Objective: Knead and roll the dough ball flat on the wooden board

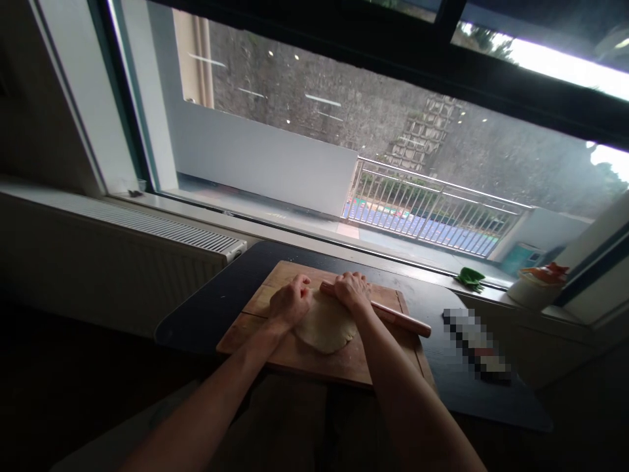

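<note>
A round, flattened sheet of dough [325, 328] lies on a wooden board [246, 334]. My left hand [292, 301] is closed at the dough's upper left edge, its curled fingers seeming to grip that edge; the fingertips are partly hidden. Over a wooden rolling pin [403, 319] is my right hand [352, 290], wrapped round it near its left end. The pin slants across the far right part of the dough and sticks out past the board's right side. My right forearm covers some of the dough's right side.
The board rests on a dark table [196, 311] beside a window sill. On the table's right lies a pixelated item [476, 344]. A green leaf-shaped object [470, 278] and a pale pot [533, 288] stand on the sill. A white radiator [147, 229] is at left.
</note>
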Available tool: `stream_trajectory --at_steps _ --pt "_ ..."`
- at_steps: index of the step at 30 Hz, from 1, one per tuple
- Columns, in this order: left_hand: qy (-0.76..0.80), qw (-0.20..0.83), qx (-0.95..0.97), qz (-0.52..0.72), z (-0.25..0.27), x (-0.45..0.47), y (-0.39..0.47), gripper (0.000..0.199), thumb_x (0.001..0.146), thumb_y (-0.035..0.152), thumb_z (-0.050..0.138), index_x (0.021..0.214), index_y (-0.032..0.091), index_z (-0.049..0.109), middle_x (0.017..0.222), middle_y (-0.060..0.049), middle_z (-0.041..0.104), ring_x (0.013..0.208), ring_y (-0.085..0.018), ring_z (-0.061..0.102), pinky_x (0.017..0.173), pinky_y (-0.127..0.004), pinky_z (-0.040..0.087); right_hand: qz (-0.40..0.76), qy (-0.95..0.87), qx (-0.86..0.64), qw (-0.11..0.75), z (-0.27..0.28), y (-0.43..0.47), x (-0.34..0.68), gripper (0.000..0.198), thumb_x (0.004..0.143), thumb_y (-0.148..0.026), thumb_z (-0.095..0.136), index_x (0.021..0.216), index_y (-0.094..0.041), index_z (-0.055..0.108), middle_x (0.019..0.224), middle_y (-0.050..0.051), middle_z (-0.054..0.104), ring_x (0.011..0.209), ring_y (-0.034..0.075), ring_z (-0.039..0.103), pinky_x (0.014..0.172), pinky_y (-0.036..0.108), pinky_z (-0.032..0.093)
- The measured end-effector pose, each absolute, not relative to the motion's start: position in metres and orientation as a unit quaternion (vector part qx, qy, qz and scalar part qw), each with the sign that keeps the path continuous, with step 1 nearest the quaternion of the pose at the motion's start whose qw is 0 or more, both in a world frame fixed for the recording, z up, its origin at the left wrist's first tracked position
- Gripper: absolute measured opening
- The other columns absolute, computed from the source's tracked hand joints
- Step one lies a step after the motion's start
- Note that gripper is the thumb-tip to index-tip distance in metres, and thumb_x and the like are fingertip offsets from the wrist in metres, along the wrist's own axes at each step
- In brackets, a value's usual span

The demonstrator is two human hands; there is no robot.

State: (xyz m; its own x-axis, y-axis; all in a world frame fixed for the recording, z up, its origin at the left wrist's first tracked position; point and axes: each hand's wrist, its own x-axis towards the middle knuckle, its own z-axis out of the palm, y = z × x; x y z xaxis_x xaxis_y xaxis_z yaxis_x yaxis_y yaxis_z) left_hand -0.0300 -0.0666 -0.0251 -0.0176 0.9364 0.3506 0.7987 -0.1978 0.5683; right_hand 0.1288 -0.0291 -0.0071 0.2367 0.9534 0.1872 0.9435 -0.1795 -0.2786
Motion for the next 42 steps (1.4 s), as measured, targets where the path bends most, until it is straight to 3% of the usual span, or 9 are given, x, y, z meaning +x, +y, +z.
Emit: stream_trajectory --at_steps 8,16,29,42 --pt "0.625 0.102 0.697 0.337 -0.033 -0.030 -0.059 0.029 0.080 0.026 0.043 0.107 0.024 0.053 0.090 -0.002 0.067 0.082 -0.017 0.062 0.070 -0.025 0.043 0.024 -0.623 -0.767 0.153 -0.007 -0.023 0.134 0.040 0.086 -0.040 0.030 0.104 -0.018 0.058 0.111 0.013 0.052 0.103 0.028 0.044 0.085 0.042 0.032" --pt "0.625 0.083 0.695 0.347 -0.030 -0.029 -0.063 0.028 0.081 0.025 0.041 0.106 0.022 0.053 0.100 -0.003 0.065 0.089 -0.017 0.060 0.073 -0.025 0.043 -0.025 -0.641 -0.748 0.169 -0.013 -0.059 0.118 0.044 0.089 -0.042 0.024 0.100 -0.019 0.060 0.107 0.012 0.055 0.102 0.026 0.045 0.085 0.039 0.031" --pt "0.619 0.117 0.697 0.343 -0.037 -0.031 -0.055 0.030 0.080 0.028 0.042 0.108 0.026 0.052 0.089 0.000 0.067 0.083 -0.017 0.061 0.068 -0.025 0.042 0.043 -0.610 -0.779 0.141 -0.011 -0.005 0.145 0.042 0.086 -0.041 0.029 0.109 -0.019 0.056 0.116 0.013 0.049 0.107 0.030 0.042 0.087 0.046 0.030" --pt "0.617 0.090 0.697 0.355 -0.035 -0.030 -0.059 0.029 0.079 0.025 0.041 0.105 0.024 0.053 0.100 -0.002 0.065 0.087 -0.017 0.060 0.070 -0.024 0.042 -0.024 -0.634 -0.754 0.169 -0.014 -0.047 0.123 0.043 0.089 -0.040 0.025 0.101 -0.018 0.060 0.111 0.013 0.052 0.105 0.028 0.041 0.087 0.043 0.028"
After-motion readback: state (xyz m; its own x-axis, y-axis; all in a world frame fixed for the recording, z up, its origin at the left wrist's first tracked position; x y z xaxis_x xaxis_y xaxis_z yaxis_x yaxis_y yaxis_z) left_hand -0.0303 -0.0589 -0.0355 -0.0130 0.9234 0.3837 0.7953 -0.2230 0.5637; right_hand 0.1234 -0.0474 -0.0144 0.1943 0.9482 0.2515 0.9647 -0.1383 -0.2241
